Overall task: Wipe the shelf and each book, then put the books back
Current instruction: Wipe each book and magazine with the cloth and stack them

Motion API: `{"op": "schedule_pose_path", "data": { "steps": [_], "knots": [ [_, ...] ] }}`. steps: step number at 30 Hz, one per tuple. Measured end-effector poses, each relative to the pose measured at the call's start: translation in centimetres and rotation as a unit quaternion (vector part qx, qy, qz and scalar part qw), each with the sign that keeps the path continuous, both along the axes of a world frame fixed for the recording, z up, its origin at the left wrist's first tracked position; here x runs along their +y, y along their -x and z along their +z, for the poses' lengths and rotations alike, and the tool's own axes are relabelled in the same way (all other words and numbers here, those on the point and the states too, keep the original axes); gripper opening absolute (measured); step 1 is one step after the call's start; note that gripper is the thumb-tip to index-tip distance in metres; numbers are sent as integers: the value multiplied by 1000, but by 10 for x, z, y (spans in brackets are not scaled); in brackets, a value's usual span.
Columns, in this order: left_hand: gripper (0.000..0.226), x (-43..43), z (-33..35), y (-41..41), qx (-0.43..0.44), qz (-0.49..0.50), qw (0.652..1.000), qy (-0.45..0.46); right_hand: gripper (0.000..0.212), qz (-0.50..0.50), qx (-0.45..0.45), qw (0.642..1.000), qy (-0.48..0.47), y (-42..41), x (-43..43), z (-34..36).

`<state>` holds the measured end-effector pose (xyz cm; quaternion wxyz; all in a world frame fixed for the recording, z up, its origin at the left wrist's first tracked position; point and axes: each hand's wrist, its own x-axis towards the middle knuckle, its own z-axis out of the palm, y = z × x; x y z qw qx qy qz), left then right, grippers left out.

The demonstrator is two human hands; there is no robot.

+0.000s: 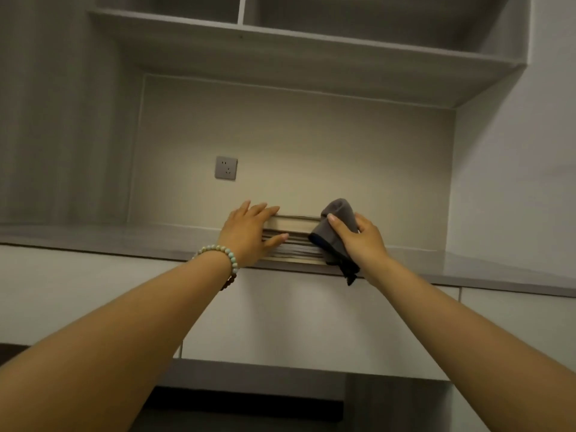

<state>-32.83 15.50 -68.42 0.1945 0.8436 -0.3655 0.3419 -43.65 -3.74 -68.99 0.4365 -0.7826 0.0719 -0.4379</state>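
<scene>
A stack of books point(296, 233) lies flat on the grey shelf point(124, 241), page edges toward me. My left hand point(249, 232) grips the stack's left end, fingers over the top book and thumb against the page edges. My right hand point(363, 241) holds a bunched dark grey cloth point(335, 232) against the stack's right end. The cloth hides the right part of the books.
A wall socket point(226, 167) sits on the back panel above the shelf. An upper shelf point(280, 54) with a divider hangs overhead. White cabinet fronts point(93, 294) run below the shelf, and a dark surface point(249, 397) lies lower down.
</scene>
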Motion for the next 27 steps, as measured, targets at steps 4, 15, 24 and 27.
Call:
{"op": "schedule_pose_path", "data": {
  "steps": [4, 15, 24, 27],
  "knots": [
    [65, 0, -39, 12, -14, -65, 991, 112, 35, 37, -52, 998, -25, 39, 41, -17],
    [56, 29, -341, 50, 117, -176, 962, 173, 12, 112, 118, 981, -104, 77, 58, -259],
    [110, 99, -630, 110, 390, -90, 909, -115, 40, 88, 447, 868, -195, 104, 61, -558],
    [124, 108, -682, 136, 445, -82, 871, -193, 40, 93, 503, 845, -154, 119, 62, -620]
  ]
}}
